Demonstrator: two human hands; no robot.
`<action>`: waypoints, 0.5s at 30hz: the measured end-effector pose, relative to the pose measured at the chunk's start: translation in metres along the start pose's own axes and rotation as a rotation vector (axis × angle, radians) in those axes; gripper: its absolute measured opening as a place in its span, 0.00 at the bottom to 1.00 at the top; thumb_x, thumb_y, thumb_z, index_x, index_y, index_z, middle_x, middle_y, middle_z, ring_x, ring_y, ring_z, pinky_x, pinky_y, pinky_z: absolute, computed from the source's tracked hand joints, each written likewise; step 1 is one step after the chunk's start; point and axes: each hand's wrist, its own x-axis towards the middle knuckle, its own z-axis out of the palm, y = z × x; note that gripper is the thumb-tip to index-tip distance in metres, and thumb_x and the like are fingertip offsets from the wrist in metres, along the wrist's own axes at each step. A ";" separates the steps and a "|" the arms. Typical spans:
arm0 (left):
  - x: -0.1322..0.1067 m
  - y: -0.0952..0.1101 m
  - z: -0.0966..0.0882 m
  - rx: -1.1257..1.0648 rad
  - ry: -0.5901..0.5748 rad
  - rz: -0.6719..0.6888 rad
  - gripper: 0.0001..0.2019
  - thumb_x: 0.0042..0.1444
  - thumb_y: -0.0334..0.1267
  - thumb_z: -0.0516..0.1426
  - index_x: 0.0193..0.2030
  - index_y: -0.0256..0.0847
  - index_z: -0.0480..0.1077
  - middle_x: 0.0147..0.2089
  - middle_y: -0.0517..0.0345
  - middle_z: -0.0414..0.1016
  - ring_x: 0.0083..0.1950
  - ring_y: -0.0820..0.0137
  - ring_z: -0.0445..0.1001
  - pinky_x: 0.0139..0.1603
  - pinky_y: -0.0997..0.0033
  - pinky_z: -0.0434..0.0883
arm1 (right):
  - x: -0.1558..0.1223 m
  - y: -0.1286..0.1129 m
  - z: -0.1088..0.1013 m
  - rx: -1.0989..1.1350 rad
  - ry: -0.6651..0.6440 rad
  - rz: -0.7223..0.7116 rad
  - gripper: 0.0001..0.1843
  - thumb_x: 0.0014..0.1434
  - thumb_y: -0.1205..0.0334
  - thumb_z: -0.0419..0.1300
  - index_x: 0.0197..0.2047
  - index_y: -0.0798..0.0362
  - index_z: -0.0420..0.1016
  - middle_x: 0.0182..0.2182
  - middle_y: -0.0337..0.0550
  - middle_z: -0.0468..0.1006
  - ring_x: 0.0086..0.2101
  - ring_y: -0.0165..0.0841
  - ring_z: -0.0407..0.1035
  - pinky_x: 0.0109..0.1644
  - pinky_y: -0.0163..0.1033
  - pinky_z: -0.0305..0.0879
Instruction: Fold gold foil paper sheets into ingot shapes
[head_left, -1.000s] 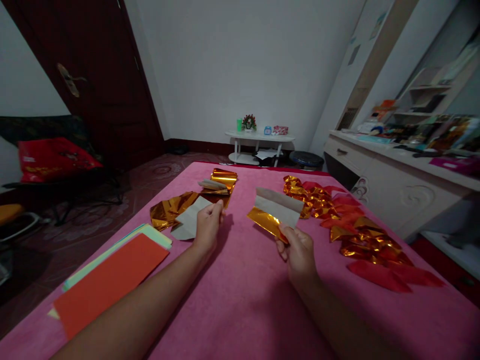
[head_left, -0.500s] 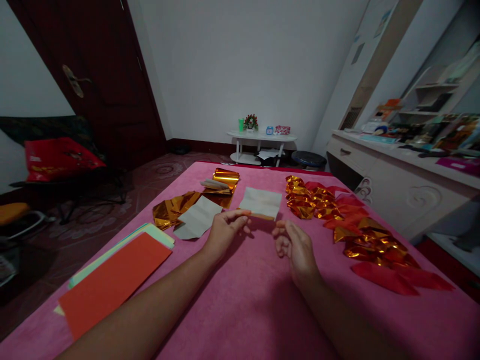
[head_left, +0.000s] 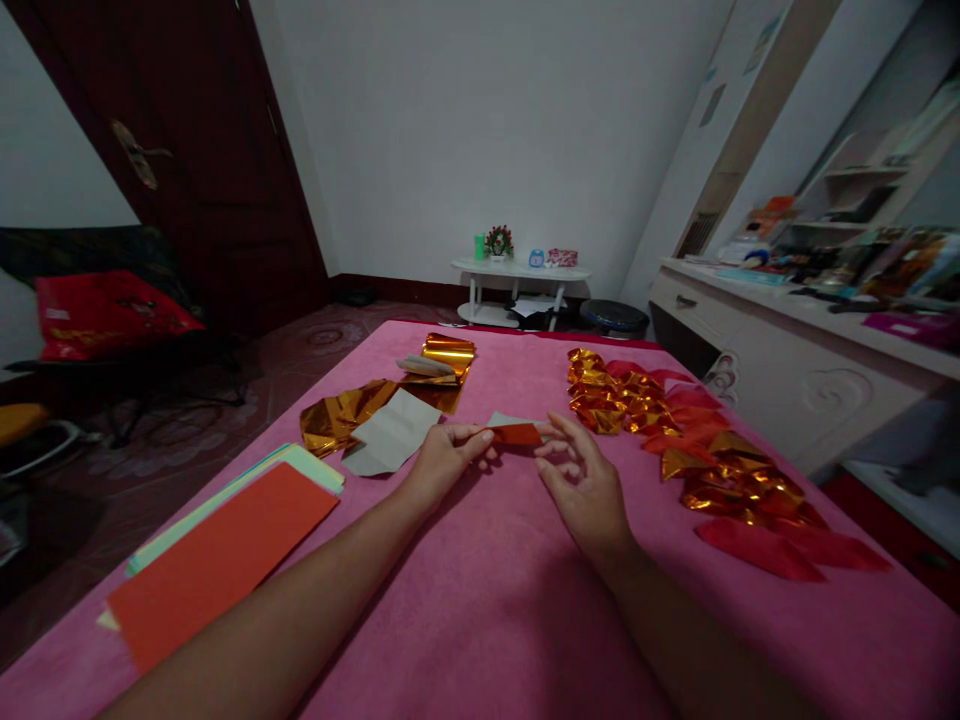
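Over a pink-covered table (head_left: 480,600), both hands meet on a small folded foil sheet (head_left: 514,431), orange-red on its near face and white behind. My left hand (head_left: 442,460) pinches its left end between thumb and fingers. My right hand (head_left: 581,480) touches its right end with fingertips, the other fingers loosely spread. A white-backed sheet (head_left: 390,440) lies just left of my left hand, next to crumpled gold foil (head_left: 341,415).
A stack of orange and pale green paper (head_left: 217,550) lies at the near left. Gold foil rolls (head_left: 442,358) sit at the far middle. Several folded gold and red foil pieces (head_left: 697,460) line the right side. A white dresser (head_left: 787,360) stands to the right.
My left hand left the white-backed sheet and came to the foil held by my right hand. The sheet was lowered and folded smaller, now showing its orange-red face.
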 end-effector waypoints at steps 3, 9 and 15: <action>0.000 0.003 0.001 0.004 -0.011 0.038 0.15 0.50 0.45 0.60 0.32 0.32 0.76 0.27 0.52 0.76 0.24 0.75 0.69 0.24 0.77 0.60 | 0.001 0.002 -0.002 -0.041 -0.019 -0.015 0.21 0.53 0.68 0.58 0.52 0.49 0.69 0.46 0.46 0.73 0.40 0.33 0.71 0.36 0.35 0.71; 0.004 -0.004 0.000 0.053 0.073 0.178 0.09 0.42 0.35 0.64 0.32 0.35 0.78 0.31 0.54 0.78 0.30 0.71 0.72 0.33 0.73 0.68 | 0.003 0.003 -0.006 -0.108 -0.069 -0.165 0.08 0.55 0.70 0.57 0.34 0.50 0.76 0.40 0.45 0.74 0.42 0.34 0.71 0.40 0.37 0.71; 0.008 -0.013 -0.004 0.112 0.089 0.221 0.09 0.45 0.29 0.59 0.35 0.36 0.78 0.34 0.53 0.78 0.34 0.69 0.74 0.37 0.71 0.71 | 0.003 0.004 -0.005 -0.192 -0.150 -0.216 0.11 0.53 0.74 0.56 0.33 0.51 0.77 0.38 0.45 0.74 0.39 0.34 0.71 0.40 0.37 0.70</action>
